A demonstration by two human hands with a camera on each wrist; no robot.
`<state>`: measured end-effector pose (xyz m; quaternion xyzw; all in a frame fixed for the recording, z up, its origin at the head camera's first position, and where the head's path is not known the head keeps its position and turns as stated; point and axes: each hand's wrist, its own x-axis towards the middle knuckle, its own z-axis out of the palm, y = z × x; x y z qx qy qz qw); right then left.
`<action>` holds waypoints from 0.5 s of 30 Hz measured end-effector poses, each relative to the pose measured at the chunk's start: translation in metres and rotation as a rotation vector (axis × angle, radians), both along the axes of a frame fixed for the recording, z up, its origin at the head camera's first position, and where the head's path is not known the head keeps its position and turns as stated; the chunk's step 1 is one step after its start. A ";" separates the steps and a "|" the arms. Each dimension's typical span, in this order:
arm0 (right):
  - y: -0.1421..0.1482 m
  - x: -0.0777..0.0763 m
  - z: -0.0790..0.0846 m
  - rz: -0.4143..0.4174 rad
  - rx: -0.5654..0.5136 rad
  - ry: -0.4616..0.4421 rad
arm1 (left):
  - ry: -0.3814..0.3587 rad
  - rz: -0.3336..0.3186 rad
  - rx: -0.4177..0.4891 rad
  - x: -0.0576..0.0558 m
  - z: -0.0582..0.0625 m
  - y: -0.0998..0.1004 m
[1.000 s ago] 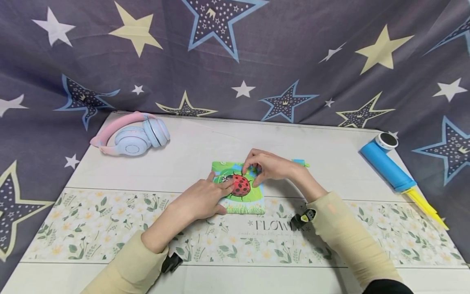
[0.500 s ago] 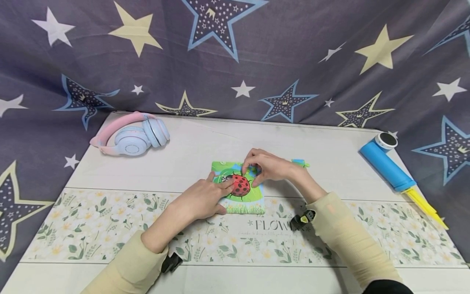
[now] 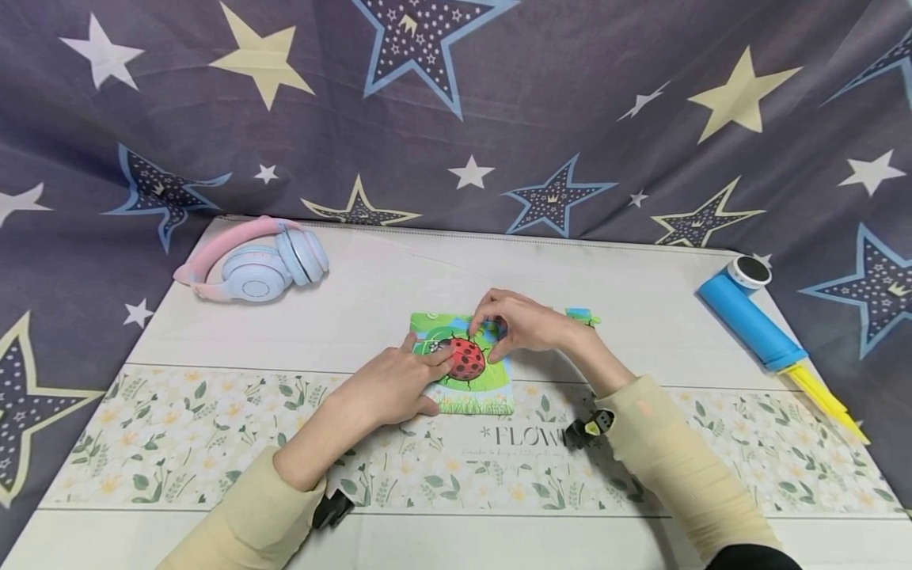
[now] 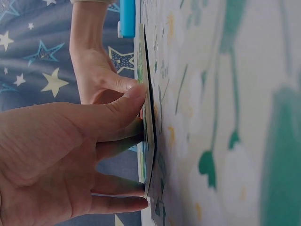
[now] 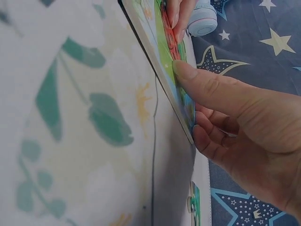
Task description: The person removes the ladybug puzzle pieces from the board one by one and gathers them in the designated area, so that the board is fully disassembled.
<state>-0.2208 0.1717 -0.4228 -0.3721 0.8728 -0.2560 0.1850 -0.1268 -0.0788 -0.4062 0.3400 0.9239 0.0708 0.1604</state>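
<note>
A small square jigsaw puzzle (image 3: 477, 404) with a red ladybug on a green leaf lies flat on the table. My left hand (image 3: 399, 384) rests on its left side, fingers stretched over the ladybug and thumb by the near edge; the left wrist view shows these fingers spread on the board. My right hand (image 3: 530, 321) bends over the top right corner, its thumb and curled fingers pinching a blue-green puzzle piece (image 3: 490, 329) there, mostly hidden by the hand. Another puzzle piece (image 3: 580, 315), blue and green, lies apart on the table behind the right wrist.
Pink and blue headphones (image 3: 260, 265) lie at the back left. On the right is a blue cylindrical toy (image 3: 751, 317) with a round white-rimmed end and yellow strips (image 3: 826, 400). A starry curtain (image 3: 456, 142) hangs behind the table. Flower-printed cloth (image 3: 235, 435) covers the table.
</note>
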 end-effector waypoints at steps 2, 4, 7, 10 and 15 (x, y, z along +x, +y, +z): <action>0.000 0.000 0.000 -0.005 0.013 0.016 | -0.003 0.003 0.001 0.000 0.000 0.000; 0.000 0.000 0.000 -0.014 0.028 0.025 | -0.004 0.006 0.002 0.000 0.000 0.000; 0.000 0.001 0.000 -0.034 0.041 0.024 | -0.008 0.008 0.003 0.000 0.000 0.000; 0.000 0.001 0.000 -0.054 0.044 0.029 | -0.010 0.009 0.005 0.000 0.000 -0.001; 0.000 0.003 -0.001 -0.099 0.033 0.020 | -0.009 0.007 0.006 0.000 0.000 -0.001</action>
